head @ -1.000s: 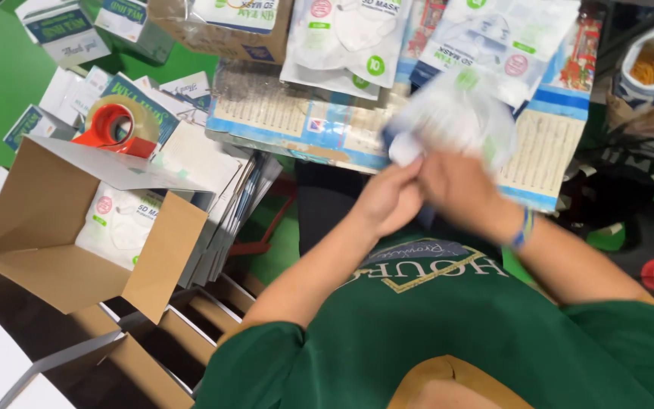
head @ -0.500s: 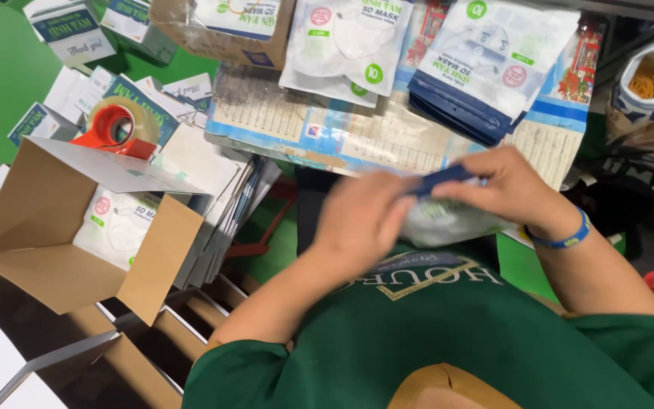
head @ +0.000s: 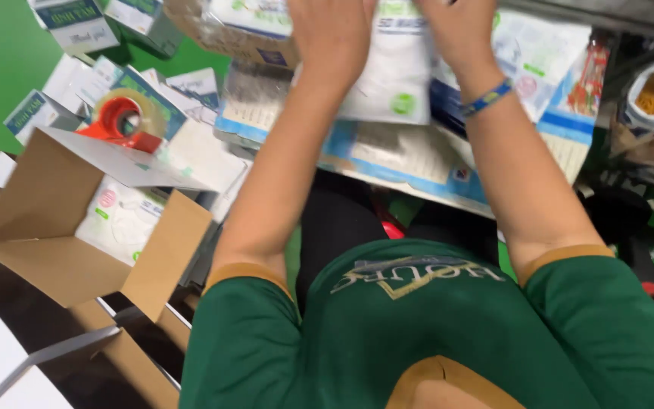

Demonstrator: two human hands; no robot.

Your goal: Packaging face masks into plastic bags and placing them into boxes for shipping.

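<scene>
- White plastic pouch [head: 391, 72] lies far centre on the heaped surface [head: 418, 163], under our left hand [head: 332, 30] and right hand [head: 459, 26]; fingers run out of frame, so we cannot tell their grip.
- Pressing there could, we judge, slide loose packets off the near edge.
- Open cardboard box [head: 54, 220] at left overhangs; a knock could tip it.

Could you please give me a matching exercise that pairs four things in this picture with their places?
Things:
1. red tape dispenser
2. blue beaded wristband
3. open brown cardboard box
4. white plastic packet

Places:
A. under both hands
B. on the right wrist
C. on the flat boxes behind the carton
D. lower left, holding a white pouch

Pairs: 1-C, 2-B, 3-D, 4-A
</scene>
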